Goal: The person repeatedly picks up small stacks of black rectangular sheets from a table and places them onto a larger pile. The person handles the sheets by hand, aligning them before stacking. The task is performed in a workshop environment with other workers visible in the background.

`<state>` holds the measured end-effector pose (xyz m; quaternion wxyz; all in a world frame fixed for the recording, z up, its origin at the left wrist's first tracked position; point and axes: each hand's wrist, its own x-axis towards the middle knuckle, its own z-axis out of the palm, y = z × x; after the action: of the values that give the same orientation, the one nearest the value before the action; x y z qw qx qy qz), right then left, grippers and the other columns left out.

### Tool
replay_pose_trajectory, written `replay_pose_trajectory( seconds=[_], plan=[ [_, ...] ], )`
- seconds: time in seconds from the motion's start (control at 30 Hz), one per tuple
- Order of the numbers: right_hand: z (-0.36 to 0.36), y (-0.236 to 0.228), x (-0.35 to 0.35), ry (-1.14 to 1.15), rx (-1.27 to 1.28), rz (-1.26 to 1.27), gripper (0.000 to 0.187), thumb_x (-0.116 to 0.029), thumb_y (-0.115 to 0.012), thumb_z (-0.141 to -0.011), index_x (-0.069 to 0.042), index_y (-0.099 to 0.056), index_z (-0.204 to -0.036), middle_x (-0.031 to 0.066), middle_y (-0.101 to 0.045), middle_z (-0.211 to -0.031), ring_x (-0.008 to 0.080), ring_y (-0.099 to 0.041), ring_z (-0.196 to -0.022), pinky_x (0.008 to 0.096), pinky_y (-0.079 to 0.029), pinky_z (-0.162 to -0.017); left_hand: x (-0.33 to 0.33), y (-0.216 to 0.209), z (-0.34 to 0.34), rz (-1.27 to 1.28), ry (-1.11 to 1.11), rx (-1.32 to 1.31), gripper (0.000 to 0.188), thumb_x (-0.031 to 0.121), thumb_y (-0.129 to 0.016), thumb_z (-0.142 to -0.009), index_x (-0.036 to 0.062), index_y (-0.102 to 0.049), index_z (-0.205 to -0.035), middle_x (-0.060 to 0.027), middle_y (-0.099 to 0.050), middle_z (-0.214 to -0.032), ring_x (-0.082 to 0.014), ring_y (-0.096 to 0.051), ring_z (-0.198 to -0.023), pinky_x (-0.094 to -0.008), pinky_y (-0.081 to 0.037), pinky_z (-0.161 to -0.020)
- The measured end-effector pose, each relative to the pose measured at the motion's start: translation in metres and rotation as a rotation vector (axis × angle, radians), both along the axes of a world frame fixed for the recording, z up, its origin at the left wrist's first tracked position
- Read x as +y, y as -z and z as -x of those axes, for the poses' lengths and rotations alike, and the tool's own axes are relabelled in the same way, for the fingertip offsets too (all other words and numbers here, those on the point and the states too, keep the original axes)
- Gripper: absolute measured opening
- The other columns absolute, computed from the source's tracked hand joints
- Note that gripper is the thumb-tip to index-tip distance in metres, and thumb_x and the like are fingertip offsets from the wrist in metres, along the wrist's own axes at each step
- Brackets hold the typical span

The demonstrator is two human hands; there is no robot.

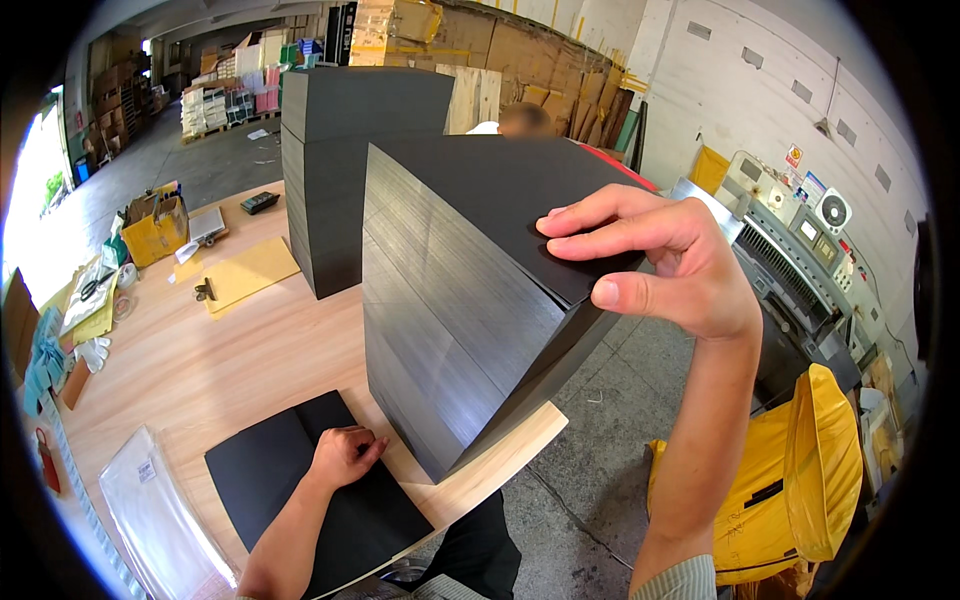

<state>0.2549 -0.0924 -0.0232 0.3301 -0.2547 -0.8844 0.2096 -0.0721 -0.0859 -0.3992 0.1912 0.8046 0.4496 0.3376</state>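
A tall stack of black sheets (pixel 455 320) stands at the table's right edge, its long cut side facing me. My right hand (pixel 660 255) is at the stack's near right corner, with fingertips on the top sheet (pixel 490 180) and the thumb apart from them by the corner. That sheet's corner is slightly raised. Loosely curled, my left hand (pixel 345 455) rests on black sheets (pixel 270 460) lying flat on the table; I see nothing in it. A second tall black stack (pixel 335 180) stands behind the first.
Clear plastic sleeves (pixel 165 515) lie left of the flat sheets on the wooden table (pixel 300 345). Farther off are a clipboard (pixel 250 275), a calculator (pixel 260 202) and a cardboard box (pixel 157 228). A yellow bag (pixel 760 500) and a machine (pixel 800 240) stand right; a person (pixel 525 120) is behind the stack.
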Motion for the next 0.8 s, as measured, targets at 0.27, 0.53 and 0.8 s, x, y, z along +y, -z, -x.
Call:
replay_pose_trajectory(
  seconds=[0.27, 0.53, 0.8],
  plan=[
    [-0.0002, -0.0007, 0.0012, -0.001, -0.003, 0.011, 0.032, -0.006, -0.081, -0.084, -0.001, -0.077, -0.115, 0.0137, -0.072, -0.119, 0.0221, -0.066, -0.112, 0.0332, -0.049, -0.101, 0.0001, 0.0018, -0.0003, -0.022, 0.011, -0.056, 0.038, 0.020, -0.074, -0.091, 0.0010, -0.060, -0.062, -0.0161, -0.055, -0.058, -0.0336, -0.058, -0.054, -0.0426, -0.044, -0.051],
    [-0.0011, -0.0029, 0.0016, -0.005, -0.021, 0.003, 0.032, -0.006, -0.081, -0.084, -0.001, -0.077, -0.115, 0.0134, -0.072, -0.120, 0.0217, -0.066, -0.112, 0.0330, -0.049, -0.101, 0.0009, 0.0020, 0.0010, -0.004, 0.013, -0.020, 0.038, 0.024, -0.072, -0.092, 0.0024, -0.060, -0.063, -0.0148, -0.058, -0.061, -0.0349, -0.060, -0.058, -0.0434, -0.047, -0.052],
    [-0.0008, -0.0018, 0.0024, -0.011, -0.024, -0.004, 0.030, -0.006, -0.079, -0.085, -0.001, -0.077, -0.114, 0.0137, -0.072, -0.120, 0.0220, -0.066, -0.112, 0.0331, -0.049, -0.101, 0.0003, 0.0017, 0.0011, 0.003, 0.017, -0.046, 0.038, 0.021, -0.074, -0.091, 0.0007, -0.060, -0.063, -0.0172, -0.055, -0.060, -0.0351, -0.057, -0.055, -0.0437, -0.044, -0.052]
  ],
)
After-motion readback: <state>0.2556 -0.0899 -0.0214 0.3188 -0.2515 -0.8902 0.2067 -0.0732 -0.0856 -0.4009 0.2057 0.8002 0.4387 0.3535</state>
